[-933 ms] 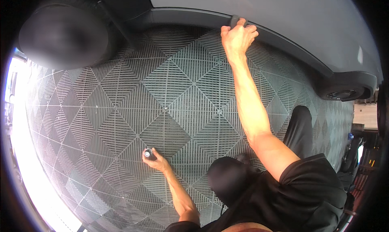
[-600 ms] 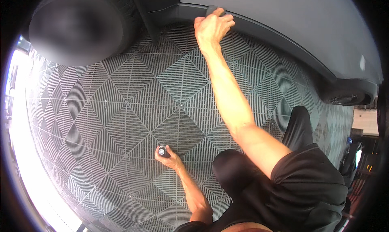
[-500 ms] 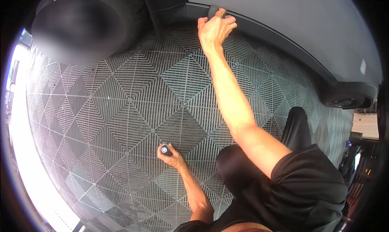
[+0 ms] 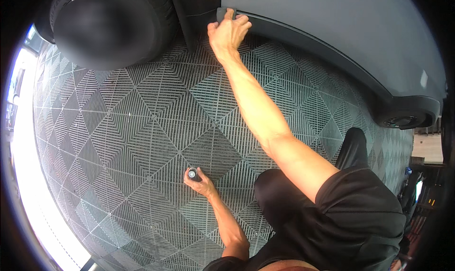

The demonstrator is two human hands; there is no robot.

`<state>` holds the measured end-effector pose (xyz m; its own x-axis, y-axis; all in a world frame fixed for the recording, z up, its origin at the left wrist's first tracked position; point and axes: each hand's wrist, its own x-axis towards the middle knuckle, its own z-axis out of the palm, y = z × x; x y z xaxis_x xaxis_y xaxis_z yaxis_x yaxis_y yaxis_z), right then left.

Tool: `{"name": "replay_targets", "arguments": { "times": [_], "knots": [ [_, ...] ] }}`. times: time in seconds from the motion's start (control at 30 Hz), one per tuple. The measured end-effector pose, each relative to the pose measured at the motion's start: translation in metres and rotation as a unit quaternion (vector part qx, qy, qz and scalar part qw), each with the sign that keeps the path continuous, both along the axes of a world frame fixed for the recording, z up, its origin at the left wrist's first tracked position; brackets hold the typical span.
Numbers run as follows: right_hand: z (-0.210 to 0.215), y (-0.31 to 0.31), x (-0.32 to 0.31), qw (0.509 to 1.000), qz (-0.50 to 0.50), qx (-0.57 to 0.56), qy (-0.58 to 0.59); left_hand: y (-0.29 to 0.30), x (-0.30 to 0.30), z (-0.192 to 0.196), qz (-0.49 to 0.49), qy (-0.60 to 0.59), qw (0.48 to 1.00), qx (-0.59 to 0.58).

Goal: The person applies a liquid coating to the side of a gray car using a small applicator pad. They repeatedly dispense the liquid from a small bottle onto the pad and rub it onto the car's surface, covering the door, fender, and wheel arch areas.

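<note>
right hand [image 4: 228, 33] at 12 o'clock, fingers pressing grey pad [image 4: 222, 13] on car sill edge [image 4: 303, 34] | left hand [image 4: 200, 180] at 6 o'clock, fingers wrapped round small dark bottle [image 4: 192, 174], resting on open tiled floor [image 4: 142, 114] | tyre [image 4: 109, 24] at 10 o'clock

Glossy grey car body [image 4: 332, 29], ribbed plastic floor tiles [image 4: 142, 119]

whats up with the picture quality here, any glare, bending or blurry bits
Head view: fisheye bends the grey car body and floor tiles toward a black rim; daylight blows out the left edge to white; the tyre looks smeared and featureless; the right hand on a dark pad and the left hand holding a small dark cylinder stay fairly sharp.
</note>
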<state>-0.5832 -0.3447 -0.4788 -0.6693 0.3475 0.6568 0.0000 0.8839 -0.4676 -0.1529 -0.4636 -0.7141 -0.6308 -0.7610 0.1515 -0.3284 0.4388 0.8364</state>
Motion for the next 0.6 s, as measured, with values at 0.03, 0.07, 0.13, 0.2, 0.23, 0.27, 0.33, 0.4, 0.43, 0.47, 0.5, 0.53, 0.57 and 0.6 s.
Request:
{"name": "replay_targets", "arguments": {
  "times": [0.03, 0.07, 0.13, 0.2, 0.23, 0.27, 0.33, 0.4, 0.43, 0.47, 0.5, 0.53, 0.57, 0.6],
  "knots": [
    [-0.002, 0.01, 0.005, 1.0, 0.007, 0.02, 0.015, -0.001, 0.0, 0.0, -0.001, -0.002, 1.0, -0.002],
    [-0.005, 0.023, 0.01, 0.999, 0.016, 0.039, 0.029, 0.0, 0.001, 0.001, 0.001, -0.004, 1.0, -0.003],
    [-0.009, 0.043, 0.019, 0.999, 0.022, 0.031, 0.022, -0.002, 0.003, 0.002, 0.005, 0.001, 1.0, -0.003],
    [-0.011, 0.052, 0.017, 0.997, 0.05, 0.051, 0.042, 0.002, 0.0, 0.002, 0.001, 0.014, 1.0, -0.004],
    [-0.013, 0.051, 0.015, 0.993, 0.078, 0.083, 0.043, 0.0, 0.0, 0.003, 0.003, 0.018, 1.0, -0.014],
    [-0.015, 0.052, 0.012, 0.986, 0.106, 0.118, 0.044, 0.0, 0.0, 0.001, 0.001, 0.021, 1.0, -0.019],
    [-0.015, 0.06, 0.002, 0.969, 0.147, 0.193, 0.052, -0.001, -0.001, -0.004, -0.003, 0.027, 0.999, -0.028],
    [-0.009, 0.068, -0.006, 0.944, 0.181, 0.27, 0.064, -0.002, 0.001, -0.005, 0.002, 0.011, 1.0, -0.019],
    [-0.006, 0.077, -0.006, 0.936, 0.188, 0.292, 0.059, 0.0, 0.0, -0.007, 0.005, 0.013, 1.0, -0.005],
    [-0.004, 0.083, -0.001, 0.925, 0.21, 0.314, 0.043, -0.002, 0.002, -0.008, 0.014, 0.014, 1.0, 0.005],
    [-0.006, 0.095, 0.001, 0.916, 0.219, 0.335, 0.038, -0.002, 0.003, -0.007, 0.018, 0.011, 1.0, 0.002],
    [-0.01, 0.106, 0.004, 0.906, 0.227, 0.355, 0.034, -0.003, 0.004, -0.005, 0.021, 0.008, 1.0, -0.002],
    [-0.01, 0.118, 0.008, 0.896, 0.226, 0.38, 0.04, -0.003, 0.005, -0.004, 0.023, 0.006, 1.0, -0.005],
    [-0.009, 0.127, 0.009, 0.889, 0.243, 0.385, 0.041, -0.003, 0.005, -0.006, 0.022, 0.006, 1.0, 0.0]
  ]
}}
